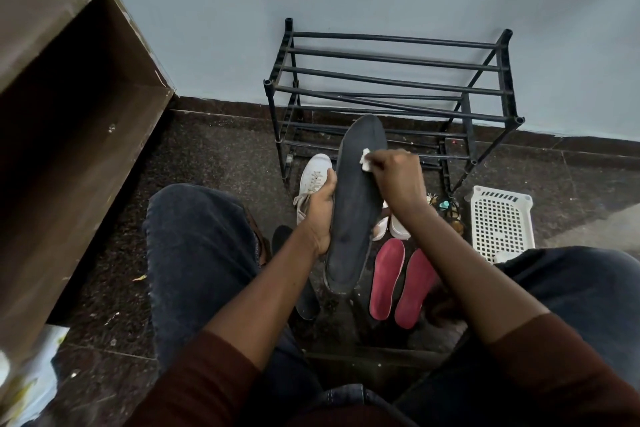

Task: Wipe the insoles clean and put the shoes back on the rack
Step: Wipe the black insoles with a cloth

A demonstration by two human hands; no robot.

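Observation:
My left hand (pixel 320 215) grips a long black insole (pixel 356 208) by its left edge and holds it upright in front of me. My right hand (pixel 398 180) pinches a small white wipe (pixel 470 160) and presses it on the insole's upper right part. Two red insoles (pixel 401 282) lie side by side on the floor below. A second black insole (pixel 304 298) lies on the floor under my left forearm. One white sneaker (pixel 313 180) sits behind my left hand; another white shoe (pixel 394 227) shows partly under my right wrist. The black metal rack (pixel 391 87) stands bare against the wall.
A white perforated plastic basket (pixel 498 222) sits on the dark stone floor at the right. A brown wooden cabinet (pixel 69 121) fills the left side. My knees in dark jeans (pixel 197 246) flank the work area. A pale bag (pixel 31 367) lies at bottom left.

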